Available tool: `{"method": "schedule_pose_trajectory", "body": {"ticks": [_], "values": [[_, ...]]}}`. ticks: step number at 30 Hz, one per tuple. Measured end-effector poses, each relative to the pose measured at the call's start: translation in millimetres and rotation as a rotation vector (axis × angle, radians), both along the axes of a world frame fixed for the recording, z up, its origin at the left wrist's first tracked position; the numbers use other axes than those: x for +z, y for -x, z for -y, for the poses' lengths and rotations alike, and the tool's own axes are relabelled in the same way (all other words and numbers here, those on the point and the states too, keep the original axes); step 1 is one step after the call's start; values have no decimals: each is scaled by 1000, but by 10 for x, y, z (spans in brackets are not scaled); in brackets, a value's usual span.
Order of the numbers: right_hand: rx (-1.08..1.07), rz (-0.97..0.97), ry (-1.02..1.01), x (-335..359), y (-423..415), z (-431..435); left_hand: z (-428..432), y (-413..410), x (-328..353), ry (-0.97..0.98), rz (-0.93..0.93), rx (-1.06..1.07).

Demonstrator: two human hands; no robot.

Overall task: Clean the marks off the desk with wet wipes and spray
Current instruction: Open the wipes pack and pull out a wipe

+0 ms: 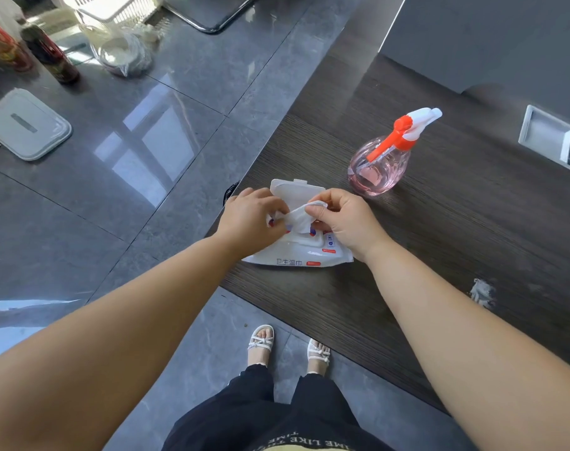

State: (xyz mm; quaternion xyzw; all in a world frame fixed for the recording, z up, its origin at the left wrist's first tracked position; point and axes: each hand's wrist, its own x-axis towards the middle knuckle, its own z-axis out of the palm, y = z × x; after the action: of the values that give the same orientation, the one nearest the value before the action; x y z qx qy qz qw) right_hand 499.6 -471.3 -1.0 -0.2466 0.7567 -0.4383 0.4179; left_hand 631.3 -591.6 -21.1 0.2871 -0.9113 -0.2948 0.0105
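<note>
Left hand: my fingers are curled; they pinch the left end of the wipe, just above the pack
Right hand: my thumb and fingers pinch the wipe's upper right end; the rest of the hand sits over the pack's right side
Wipe: white and crumpled; held between both my hands; its lower part runs down to the pack's opening
Pack: white, lying flat on the desk near its left edge; its lid is flipped open on the far side
Spray bottle: upright on the desk; clear pink body, orange and white trigger head; just beyond the pack to the right, not touching it
Mark: a whitish smear on the dark wood; right of my right forearm, well apart from the pack
Floor: glossy grey tiles; a grey tray lies far to the left; my feet in white sandals stand beside the desk's near edge
</note>
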Motion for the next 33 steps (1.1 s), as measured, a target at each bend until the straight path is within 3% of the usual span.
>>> {"method": "schedule_pose_trajectory", "body": {"ticks": [5, 13, 21, 29, 33], "values": [[94, -43, -16, 71, -24, 6, -41, 10, 11, -162, -23, 63], [146, 0, -77, 138, 33, -72, -67, 31, 3, -204, -73, 63], [263, -198, -38, 159, -40, -68, -88, -38, -60, -20, 6, -140], [420, -574, 2, 30, -70, -230, -88, -48, -5, -25, -72, -24], [305, -640, -25, -2, -118, -233, -145, -65, -39, 27, -86, -61]]}}
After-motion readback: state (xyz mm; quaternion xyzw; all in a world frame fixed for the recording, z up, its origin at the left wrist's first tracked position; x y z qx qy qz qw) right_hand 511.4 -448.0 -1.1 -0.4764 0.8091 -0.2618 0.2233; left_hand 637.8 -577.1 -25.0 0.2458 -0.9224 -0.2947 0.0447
